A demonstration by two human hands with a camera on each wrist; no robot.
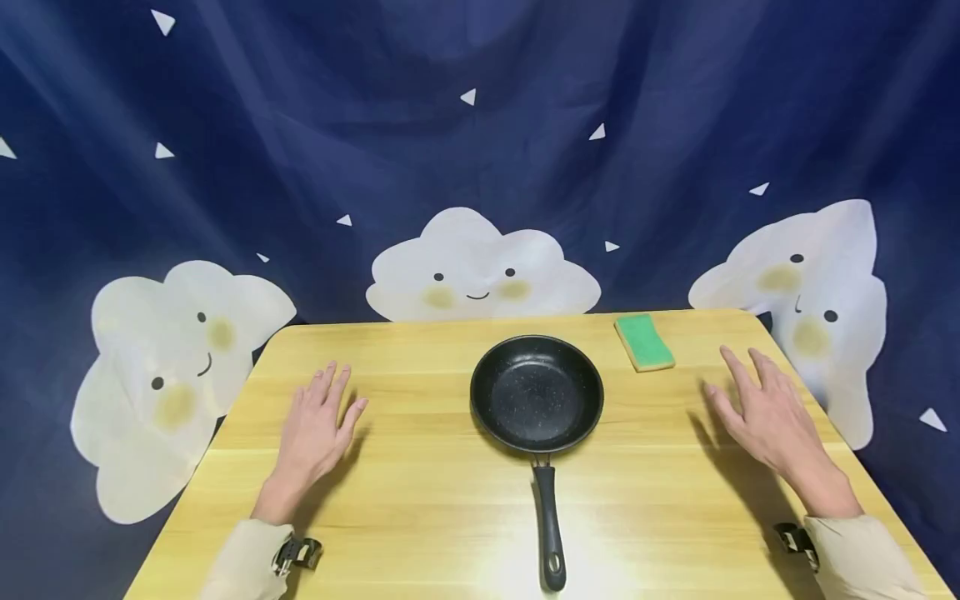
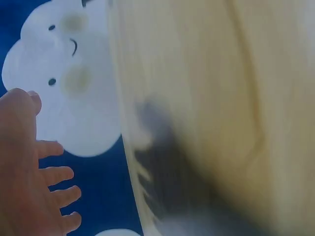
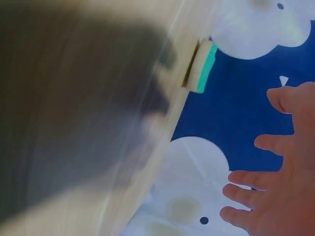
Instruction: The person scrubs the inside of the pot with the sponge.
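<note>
A black frying pan (image 1: 536,396) lies in the middle of the table, its dark handle (image 1: 550,525) pointing toward the person. To its right, near the far edge, rests a sponge (image 1: 645,342) with a green top and a yellowish underside; the right wrist view catches the same sponge (image 3: 202,66) edge-on. My left hand (image 1: 318,425) hovers over the table left of the pan, fingers spread and holding nothing. On the other side my right hand (image 1: 772,412) is held above the table, nearest to the sponge, its fingers apart with nothing in them.
The light wooden table (image 1: 405,500) has rounded far corners. Behind it hangs a dark blue curtain (image 1: 337,125) with white smiling clouds (image 1: 480,258) and small white triangles. Each wrist wears a dark strapped device (image 1: 296,552) at the sleeve.
</note>
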